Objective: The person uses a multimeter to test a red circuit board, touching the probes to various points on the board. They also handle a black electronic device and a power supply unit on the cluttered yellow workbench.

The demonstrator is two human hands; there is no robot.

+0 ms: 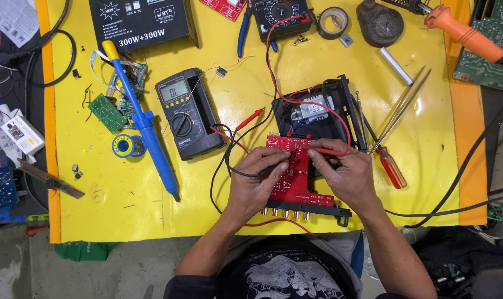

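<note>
Hands meet over a red circuit board (292, 169) lying near the front edge of the yellow surface (417, 182), against a black housing (318, 119). The left hand (256, 185) is closed around a black probe (273, 168) with its tip on the board. The right hand (346, 176) pinches a red probe (329, 150), also pressed to the board. A grey multimeter (186, 113) sits to the left, beside a blue desoldering pump (143, 122). A red-handled screwdriver (388, 165) lies just right of the right hand.

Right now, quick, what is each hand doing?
Left hand: closed on the black probe, against the red circuit board.
Right hand: closed, pinching the red probe on that board.
</note>
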